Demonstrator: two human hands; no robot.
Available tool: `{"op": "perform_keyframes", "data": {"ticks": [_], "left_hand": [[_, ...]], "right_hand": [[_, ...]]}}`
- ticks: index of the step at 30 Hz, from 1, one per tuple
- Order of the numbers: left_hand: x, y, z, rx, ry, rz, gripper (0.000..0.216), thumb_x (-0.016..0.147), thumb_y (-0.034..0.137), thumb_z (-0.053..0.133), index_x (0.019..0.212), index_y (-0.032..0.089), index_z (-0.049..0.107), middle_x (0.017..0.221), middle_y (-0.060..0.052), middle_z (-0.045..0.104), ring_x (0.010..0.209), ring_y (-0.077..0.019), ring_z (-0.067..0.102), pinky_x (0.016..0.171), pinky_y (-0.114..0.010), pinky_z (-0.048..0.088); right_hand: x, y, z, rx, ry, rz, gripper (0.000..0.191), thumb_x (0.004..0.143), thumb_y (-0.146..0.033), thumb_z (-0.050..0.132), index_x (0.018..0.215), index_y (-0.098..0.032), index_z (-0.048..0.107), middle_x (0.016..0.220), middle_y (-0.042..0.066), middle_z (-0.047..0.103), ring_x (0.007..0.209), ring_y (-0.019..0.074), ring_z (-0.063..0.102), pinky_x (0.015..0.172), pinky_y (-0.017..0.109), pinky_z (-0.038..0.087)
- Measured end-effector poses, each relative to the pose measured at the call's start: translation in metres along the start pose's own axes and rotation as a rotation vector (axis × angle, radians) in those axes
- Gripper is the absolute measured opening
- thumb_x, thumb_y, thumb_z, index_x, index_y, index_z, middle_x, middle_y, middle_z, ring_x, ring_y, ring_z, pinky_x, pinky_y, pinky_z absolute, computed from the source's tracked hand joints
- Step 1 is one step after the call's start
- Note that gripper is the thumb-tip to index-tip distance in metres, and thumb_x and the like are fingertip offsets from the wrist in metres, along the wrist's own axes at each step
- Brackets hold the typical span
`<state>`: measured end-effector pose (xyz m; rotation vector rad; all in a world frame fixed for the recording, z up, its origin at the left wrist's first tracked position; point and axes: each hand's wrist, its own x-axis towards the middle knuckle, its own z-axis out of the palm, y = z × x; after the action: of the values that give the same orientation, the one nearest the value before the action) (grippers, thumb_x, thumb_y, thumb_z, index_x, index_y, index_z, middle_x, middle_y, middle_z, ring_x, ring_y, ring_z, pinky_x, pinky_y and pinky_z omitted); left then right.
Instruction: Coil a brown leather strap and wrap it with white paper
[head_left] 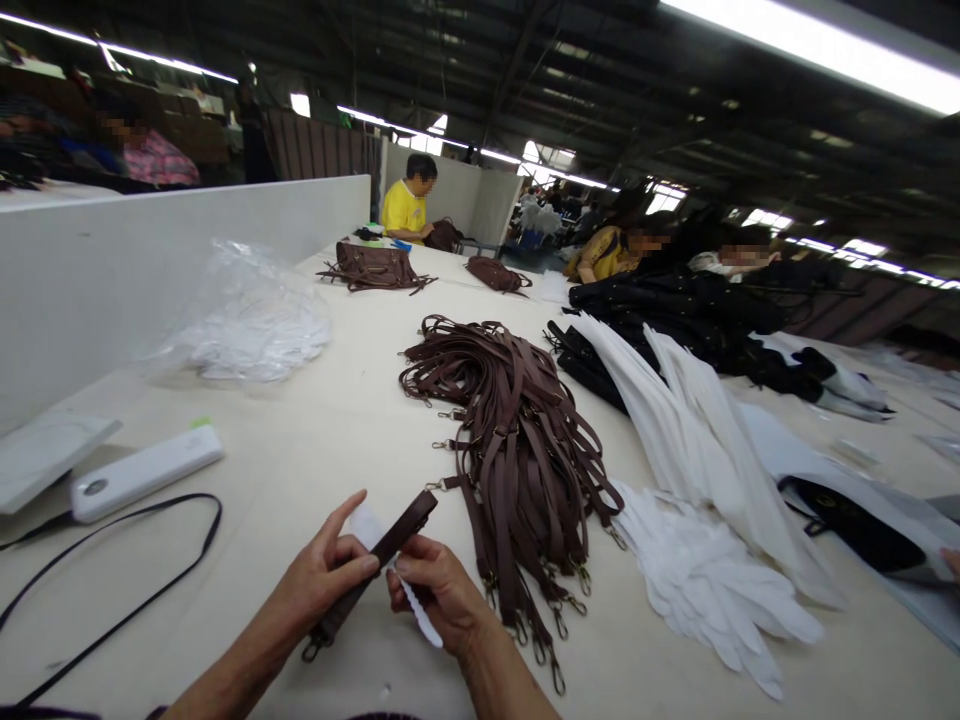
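Observation:
My left hand (326, 575) grips a brown leather strap (375, 565) that runs diagonally from the lower left up to the right, with a metal clasp at its low end. My right hand (435, 595) pinches a thin white sheet (420, 620) wrapped about the same strap. Both hands are close together above the cream table (300, 440). Just to the right lies a big heap of brown straps (510, 440) with metal clips.
White paper sheets (712, 570) fan out at the right, beside black bags (697, 310). A white device (142, 470) with a black cord (127, 580) lies at the left, a plastic bag (247, 315) behind it. A white partition (150, 250) lines the left. Other people sit at the far end.

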<state>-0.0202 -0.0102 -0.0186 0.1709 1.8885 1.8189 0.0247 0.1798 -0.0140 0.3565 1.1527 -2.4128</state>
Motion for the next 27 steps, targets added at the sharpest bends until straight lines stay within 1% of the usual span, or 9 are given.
{"op": "perform_keyframes", "data": {"ticks": [2, 3, 5, 7, 10, 14, 17, 22, 27], "left_hand": [[0.003, -0.005, 0.000, -0.039, 0.007, -0.021, 0.103, 0.079, 0.046, 0.073, 0.154, 0.024, 0.006, 0.073, 0.004, 0.062, 0.063, -0.0141, 0.054, 0.061, -0.025, 0.038], [0.004, -0.007, 0.000, -0.063, 0.001, -0.034, 0.106, 0.077, 0.047, 0.075, 0.155, 0.022, 0.007, 0.075, 0.003, 0.064, 0.065, -0.0152, 0.057, 0.063, -0.026, 0.041], [0.007, -0.011, -0.001, -0.086, -0.038, -0.066, 0.097, 0.074, 0.050, 0.076, 0.151, 0.016, 0.027, 0.085, -0.003, 0.070, 0.080, -0.0200, 0.064, 0.074, -0.029, 0.047], [0.008, -0.012, -0.002, -0.022, -0.053, -0.095, 0.072, 0.075, 0.053, 0.074, 0.132, 0.014, 0.055, 0.100, -0.009, 0.073, 0.097, -0.0261, 0.065, 0.086, -0.033, 0.048], [0.002, -0.008, -0.005, 0.205, 0.014, -0.064, 0.042, 0.082, 0.053, 0.065, 0.106, 0.019, 0.071, 0.103, -0.006, 0.074, 0.103, -0.0286, 0.063, 0.090, -0.035, 0.046], [-0.006, -0.005, -0.008, 0.540, 0.047, 0.094, 0.026, 0.090, 0.045, 0.056, 0.106, 0.030, 0.070, 0.109, 0.001, 0.071, 0.106, -0.0234, 0.062, 0.094, -0.035, 0.043], [-0.010, -0.014, -0.007, 0.773, 0.047, 0.195, 0.023, 0.094, 0.038, 0.052, 0.109, 0.033, 0.068, 0.106, 0.001, 0.070, 0.101, -0.0224, 0.062, 0.092, -0.038, 0.043], [-0.012, -0.038, -0.002, 0.952, 0.099, 0.257, 0.026, 0.094, 0.027, 0.052, 0.115, 0.034, 0.064, 0.112, 0.000, 0.066, 0.101, -0.0221, 0.060, 0.091, -0.040, 0.044], [-0.012, -0.055, -0.003, 0.978, 0.154, 0.344, 0.034, 0.093, 0.022, 0.051, 0.122, 0.037, 0.061, 0.133, 0.002, 0.060, 0.118, -0.0216, 0.056, 0.099, -0.041, 0.044]], "right_hand": [[0.000, 0.000, -0.002, 0.012, 0.006, 0.007, 0.038, 0.062, -0.023, 0.081, 0.097, -0.013, 0.071, 0.063, -0.001, 0.061, 0.055, 0.0079, 0.052, 0.057, 0.023, 0.038], [0.001, 0.000, -0.002, 0.011, 0.005, 0.007, 0.038, 0.062, -0.022, 0.080, 0.098, -0.013, 0.071, 0.062, -0.002, 0.061, 0.054, 0.0078, 0.052, 0.056, 0.023, 0.038], [0.001, 0.001, -0.003, -0.004, 0.002, 0.002, 0.042, 0.061, -0.022, 0.080, 0.101, -0.012, 0.070, 0.061, -0.001, 0.062, 0.052, 0.0081, 0.052, 0.056, 0.023, 0.039], [0.002, 0.002, -0.004, -0.035, 0.018, 0.001, 0.046, 0.062, -0.024, 0.080, 0.105, -0.011, 0.069, 0.062, 0.000, 0.064, 0.052, 0.0091, 0.053, 0.056, 0.024, 0.040], [0.000, 0.008, -0.006, -0.112, 0.123, -0.020, 0.050, 0.061, -0.028, 0.083, 0.105, -0.011, 0.065, 0.067, 0.003, 0.069, 0.052, 0.0108, 0.056, 0.056, 0.025, 0.041], [-0.006, 0.022, -0.007, -0.152, 0.271, -0.061, 0.039, 0.060, -0.028, 0.081, 0.093, -0.014, 0.065, 0.076, 0.006, 0.074, 0.058, 0.0128, 0.061, 0.060, 0.026, 0.043], [-0.011, 0.029, -0.004, -0.243, 0.231, -0.083, 0.020, 0.066, -0.023, 0.069, 0.083, -0.015, 0.072, 0.081, 0.006, 0.074, 0.069, 0.0147, 0.064, 0.068, 0.028, 0.046], [-0.018, 0.030, 0.000, -0.624, 0.144, -0.196, 0.044, 0.069, -0.008, 0.045, 0.093, -0.024, 0.079, 0.088, 0.001, 0.075, 0.086, 0.0175, 0.066, 0.084, 0.031, 0.047], [-0.023, 0.029, 0.004, -1.130, 0.125, -0.381, 0.048, 0.082, -0.008, 0.048, 0.114, -0.034, 0.073, 0.111, 0.001, 0.073, 0.106, 0.0203, 0.064, 0.095, 0.034, 0.046]]}}
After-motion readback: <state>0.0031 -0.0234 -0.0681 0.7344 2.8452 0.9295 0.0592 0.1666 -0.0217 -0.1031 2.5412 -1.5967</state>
